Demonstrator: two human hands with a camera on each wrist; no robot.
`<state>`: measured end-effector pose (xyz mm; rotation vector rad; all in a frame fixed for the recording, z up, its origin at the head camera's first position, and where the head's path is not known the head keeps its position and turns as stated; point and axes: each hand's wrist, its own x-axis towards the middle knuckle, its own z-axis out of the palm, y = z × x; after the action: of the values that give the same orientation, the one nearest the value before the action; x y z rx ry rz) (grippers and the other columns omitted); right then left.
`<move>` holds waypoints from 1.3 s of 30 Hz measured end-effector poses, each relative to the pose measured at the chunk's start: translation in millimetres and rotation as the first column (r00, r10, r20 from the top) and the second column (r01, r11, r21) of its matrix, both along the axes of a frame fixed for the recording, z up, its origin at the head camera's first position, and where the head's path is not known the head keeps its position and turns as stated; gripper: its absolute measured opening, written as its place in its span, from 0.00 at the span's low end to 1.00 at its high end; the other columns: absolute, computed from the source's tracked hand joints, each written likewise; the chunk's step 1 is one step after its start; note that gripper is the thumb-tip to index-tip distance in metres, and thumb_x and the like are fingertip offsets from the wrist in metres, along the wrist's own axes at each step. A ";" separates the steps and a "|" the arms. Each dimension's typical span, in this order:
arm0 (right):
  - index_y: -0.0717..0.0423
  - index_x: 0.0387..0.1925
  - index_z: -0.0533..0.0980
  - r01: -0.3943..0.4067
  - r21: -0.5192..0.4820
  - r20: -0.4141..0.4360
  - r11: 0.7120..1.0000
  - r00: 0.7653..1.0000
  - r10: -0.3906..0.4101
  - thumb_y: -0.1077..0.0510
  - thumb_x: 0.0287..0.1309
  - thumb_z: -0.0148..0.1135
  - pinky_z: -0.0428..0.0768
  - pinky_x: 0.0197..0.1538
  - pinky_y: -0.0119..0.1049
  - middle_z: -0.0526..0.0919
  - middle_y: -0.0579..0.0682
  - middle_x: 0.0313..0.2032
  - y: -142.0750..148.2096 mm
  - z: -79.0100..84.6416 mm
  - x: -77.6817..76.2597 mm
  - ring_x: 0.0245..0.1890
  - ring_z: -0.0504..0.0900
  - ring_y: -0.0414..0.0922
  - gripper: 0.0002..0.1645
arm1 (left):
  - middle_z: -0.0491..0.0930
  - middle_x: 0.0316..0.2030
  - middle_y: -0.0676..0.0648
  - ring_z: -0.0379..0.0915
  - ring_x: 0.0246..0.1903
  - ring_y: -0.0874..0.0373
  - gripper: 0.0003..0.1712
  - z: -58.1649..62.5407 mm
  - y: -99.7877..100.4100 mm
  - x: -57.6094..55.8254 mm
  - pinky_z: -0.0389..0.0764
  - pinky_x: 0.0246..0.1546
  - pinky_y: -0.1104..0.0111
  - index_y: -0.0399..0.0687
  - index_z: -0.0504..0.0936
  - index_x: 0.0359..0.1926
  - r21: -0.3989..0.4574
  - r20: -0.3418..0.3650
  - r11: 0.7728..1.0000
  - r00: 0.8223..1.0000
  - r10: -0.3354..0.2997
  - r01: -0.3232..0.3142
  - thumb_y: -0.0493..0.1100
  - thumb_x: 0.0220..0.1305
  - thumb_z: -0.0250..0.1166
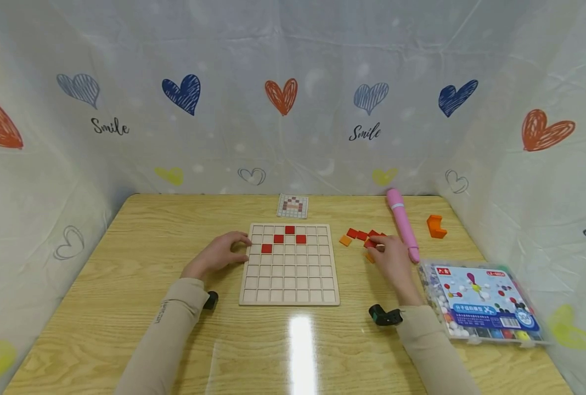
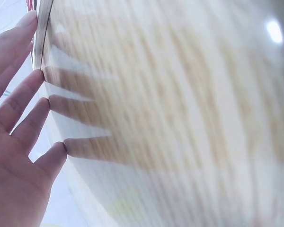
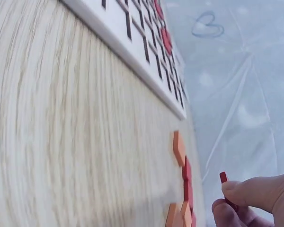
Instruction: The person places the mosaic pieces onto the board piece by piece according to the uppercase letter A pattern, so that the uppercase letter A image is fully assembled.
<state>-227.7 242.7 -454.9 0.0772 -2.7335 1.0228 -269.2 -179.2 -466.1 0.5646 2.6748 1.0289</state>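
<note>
A square wooden grid board [image 1: 289, 302] lies mid-table, with several red square tiles [image 1: 278, 239] set in its upper cells. My left hand [image 1: 221, 253] is at the board's left edge; in the left wrist view its fingertips touch the side and the table, fingers extended. To the right of the board, my right hand [image 1: 393, 264] pinches a red tile [image 3: 223, 177] between thumb and fingers, lifted off the table in the right wrist view. Loose red tiles [image 1: 352, 233] and an orange tile [image 1: 345, 240] lie around it, some partly hidden by the hand.
Behind the board lies a small pattern card [image 1: 293, 207]. A pink stick-like tube [image 1: 403, 222] and an orange bracket-shaped piece [image 1: 436, 226] are at the back right. A clear box of molecule-model parts [image 1: 485, 307] sits by my right forearm. Printed cloth [image 1: 283, 148] encloses the table's back and sides.
</note>
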 end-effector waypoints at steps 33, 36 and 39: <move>0.57 0.49 0.83 -0.506 -0.030 0.231 0.862 0.835 0.499 0.61 0.59 0.66 0.82 0.45 0.37 0.85 0.51 0.48 -166.3 -1.7 -29.3 0.42 0.83 0.46 0.15 | 0.66 0.67 0.37 0.54 0.70 0.38 0.20 0.1 -0.4 0.0 0.54 0.71 0.46 0.41 0.79 0.55 -0.011 -0.001 1.000 1.000 0.002 -0.002 0.39 0.63 0.68; 0.57 0.47 0.84 -0.520 -0.011 0.241 0.854 0.828 0.507 0.63 0.59 0.65 0.81 0.45 0.35 0.85 0.50 0.47 -176.0 -3.8 -30.1 0.42 0.82 0.45 0.14 | 0.66 0.67 0.37 0.54 0.70 0.38 0.19 0.0 -0.2 -0.2 0.54 0.71 0.46 0.42 0.79 0.55 -0.008 0.001 1.000 1.000 0.002 -0.002 0.39 0.62 0.69; 0.57 0.46 0.84 -0.536 -0.006 0.230 0.844 0.821 0.523 0.63 0.58 0.65 0.80 0.44 0.34 0.86 0.49 0.44 -182.4 -5.4 -32.0 0.41 0.81 0.43 0.13 | 0.66 0.67 0.37 0.54 0.70 0.38 0.20 -0.2 -0.2 -0.2 0.54 0.71 0.46 0.42 0.79 0.55 -0.009 0.001 1.000 1.000 0.001 -0.001 0.39 0.62 0.69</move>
<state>-259.7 60.3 -460.3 0.8299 -3.0239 1.1331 -269.4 -179.4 -466.3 0.5612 2.6776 1.0169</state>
